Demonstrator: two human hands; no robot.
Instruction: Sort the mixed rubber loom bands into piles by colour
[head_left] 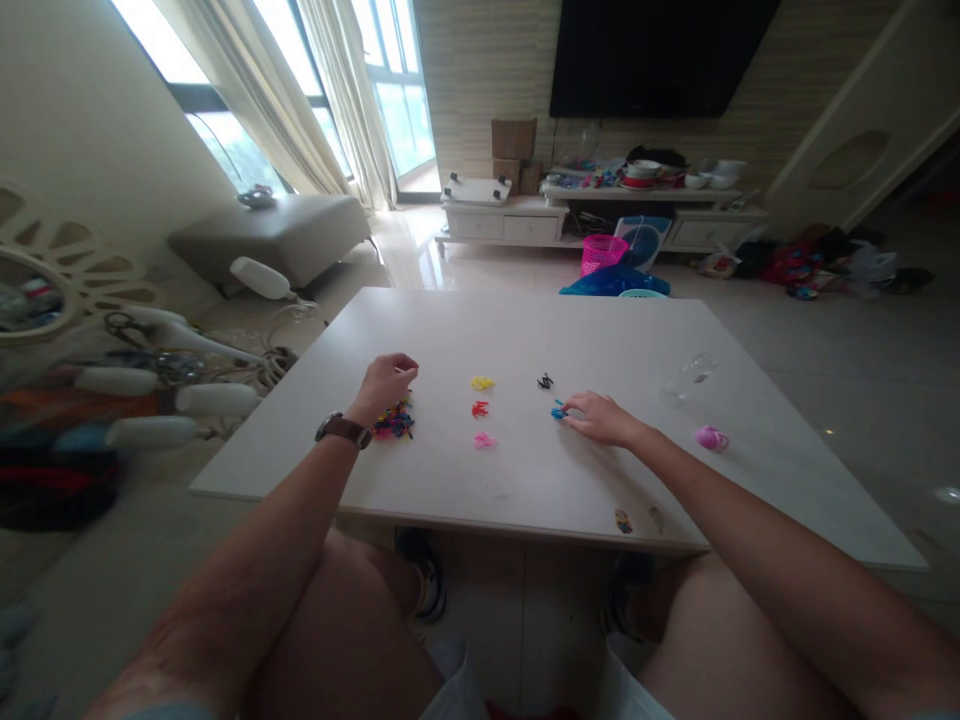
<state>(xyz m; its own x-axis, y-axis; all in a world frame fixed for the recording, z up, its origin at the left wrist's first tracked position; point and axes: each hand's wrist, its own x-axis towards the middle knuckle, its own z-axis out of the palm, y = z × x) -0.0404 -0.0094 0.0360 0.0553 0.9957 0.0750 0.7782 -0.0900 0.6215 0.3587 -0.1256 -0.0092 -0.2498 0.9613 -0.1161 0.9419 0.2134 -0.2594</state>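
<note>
My left hand (387, 385), with a watch on its wrist, hovers at the far edge of a mixed pile of small coloured plastic pieces (396, 422). Its fingers are curled together, and whatever they may hold is hidden. On the right, the fingertips of my right hand (598, 418) close on small blue plastic pieces (558, 411) on the tabletop. Between the hands lie separate little groups of yellow pieces (482, 383), red pieces (480, 409) and pink pieces (484, 440). Black pieces (545, 381) sit just beyond the blue ones.
The white table (450, 480) carries a clear plastic bottle (694, 375) and a purple-pink lid-like object (712, 438) on the right. A cartoon sticker (623, 521) is near the front edge. Beyond stand a pink basket (602, 253) and a low cabinet (504, 225).
</note>
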